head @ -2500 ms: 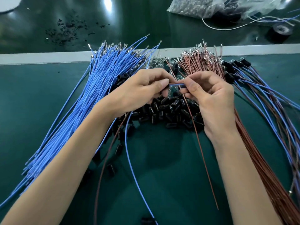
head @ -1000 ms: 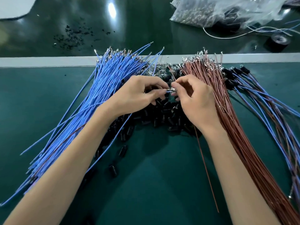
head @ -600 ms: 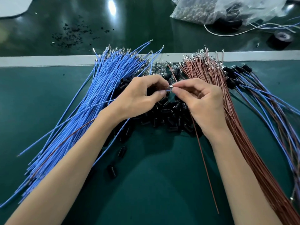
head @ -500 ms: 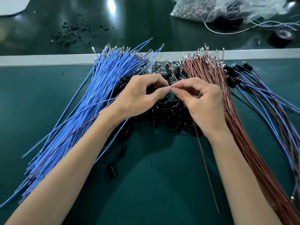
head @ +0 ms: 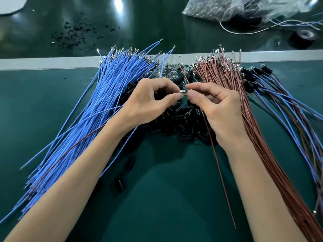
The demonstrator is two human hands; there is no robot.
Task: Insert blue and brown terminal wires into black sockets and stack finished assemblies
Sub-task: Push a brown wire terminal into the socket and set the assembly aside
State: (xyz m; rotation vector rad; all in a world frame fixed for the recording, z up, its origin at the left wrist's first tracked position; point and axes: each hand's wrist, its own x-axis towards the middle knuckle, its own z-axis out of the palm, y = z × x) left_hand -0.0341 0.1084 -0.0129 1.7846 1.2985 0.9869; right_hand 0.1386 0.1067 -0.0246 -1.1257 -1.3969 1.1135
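My left hand [head: 150, 102] and my right hand [head: 216, 109] meet fingertip to fingertip above a heap of black sockets [head: 181, 123]. A small metal terminal [head: 181, 92] shows between the fingertips. My right hand pinches the brown wire [head: 222, 180] whose tail runs down towards me. My left thumb and forefinger pinch a black socket, mostly hidden by the fingers. Blue wires [head: 104, 102] fan out on the left and brown wires [head: 227, 75] on the right. Finished assemblies [head: 262, 81] with black sockets lie at the far right.
The green mat [head: 166, 198] ends at a grey strip [head: 43, 62]. Beyond the strip lie a clear plastic bag [head: 227, 7], a black tape roll [head: 304, 37] and black crumbs [head: 73, 34]. Loose sockets [head: 130, 162] lie near my left forearm.
The blue and brown wires trailing from my left hand swung left onto the blue bundle. Both hands stayed together over the sockets, and the fingertips have parted slightly, exposing the terminal.
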